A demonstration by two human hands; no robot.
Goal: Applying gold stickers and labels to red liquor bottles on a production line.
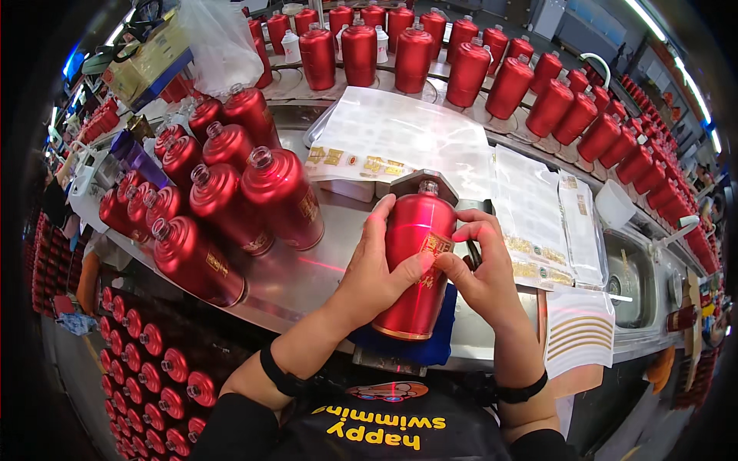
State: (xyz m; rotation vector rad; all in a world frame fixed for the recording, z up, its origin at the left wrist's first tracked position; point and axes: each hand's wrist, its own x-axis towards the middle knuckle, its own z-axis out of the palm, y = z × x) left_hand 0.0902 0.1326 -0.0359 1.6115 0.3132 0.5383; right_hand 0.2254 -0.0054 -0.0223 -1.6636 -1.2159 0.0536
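Observation:
A glossy red bottle [411, 307] with a clear glass neck leans toward me over a dark blue cloth [442, 338] at the steel counter's front edge. My left hand [369, 269] wraps its left side, the thumb pressed on the gold decal [436, 246]. From the right, my right hand [492, 276] closes on the bottle, its thumb against the decal's edge. A dark curved piece [473, 253] shows between the right fingers; its kind I cannot make out. Behind the bottle's neck sits a grey angled block [411, 180].
More red bottles [280, 196] crowd the counter at left, one tilted. Sheets of gold decals [369, 161] lie behind and to the right. Beyond them, red bottles [411, 61] line a curved conveyor. A sink [634, 284] is at right; crated bottles [150, 376] stand lower left.

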